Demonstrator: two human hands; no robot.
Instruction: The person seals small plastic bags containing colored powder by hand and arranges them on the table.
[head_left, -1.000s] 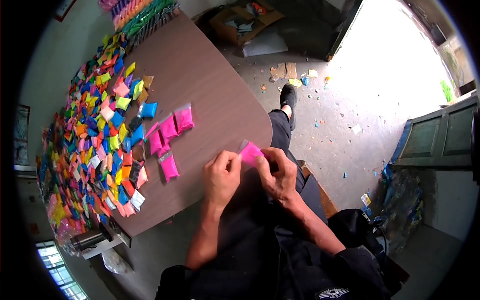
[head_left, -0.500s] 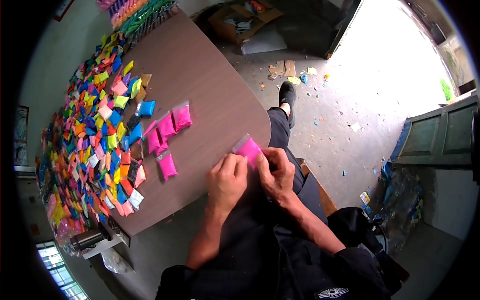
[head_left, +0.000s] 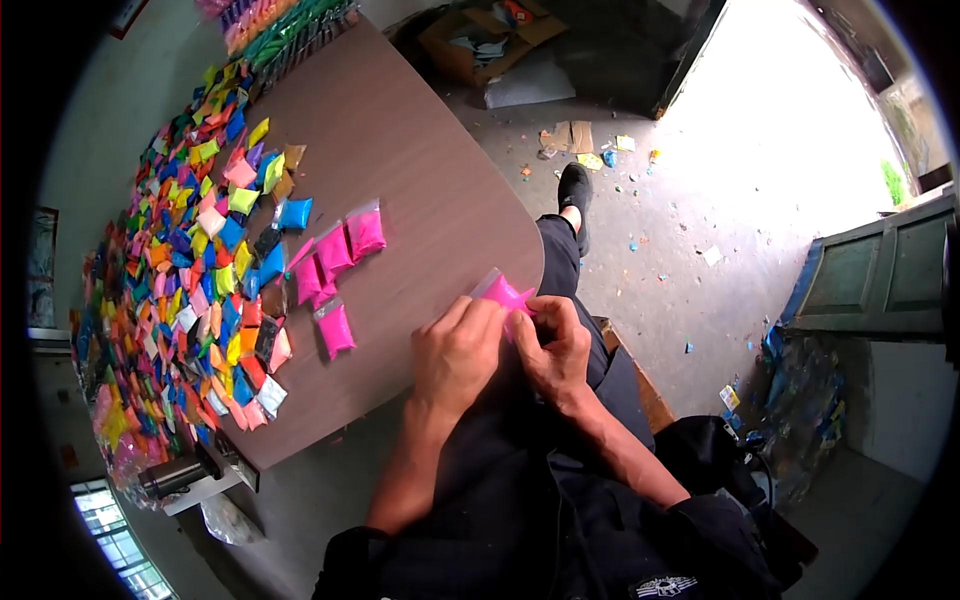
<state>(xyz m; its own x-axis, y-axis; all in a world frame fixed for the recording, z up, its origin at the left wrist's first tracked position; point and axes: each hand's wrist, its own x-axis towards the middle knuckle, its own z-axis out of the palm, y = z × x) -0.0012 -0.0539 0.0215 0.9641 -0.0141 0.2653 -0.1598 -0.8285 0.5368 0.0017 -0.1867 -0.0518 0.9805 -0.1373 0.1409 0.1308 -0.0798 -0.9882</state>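
Note:
A small transparent packet of bright pink material [head_left: 502, 291] is held between my two hands just off the table's near edge. My left hand [head_left: 458, 352] is closed on its left side, with the fingers curled over the packet. My right hand [head_left: 556, 350] pinches its right side between thumb and fingers, and a small pink tip sticks out there. The packet's lower part is hidden behind my fingers. Several similar pink packets [head_left: 335, 327] lie on the table beyond my left hand, some overlapping.
A large heap of small multicoloured packets [head_left: 215, 260] covers the left of the brown table [head_left: 430, 200]. Bundled coloured items [head_left: 290, 40] lie at its far end. An open cardboard box [head_left: 455, 50] stands on the floor, where scraps [head_left: 575, 137] are scattered. A dark cylinder [head_left: 170, 478] is at lower left.
My left hand has shifted slightly up and right, covering more of the packet's left side. A pink tip now shows beside my right fingers. The packets on the table have not moved.

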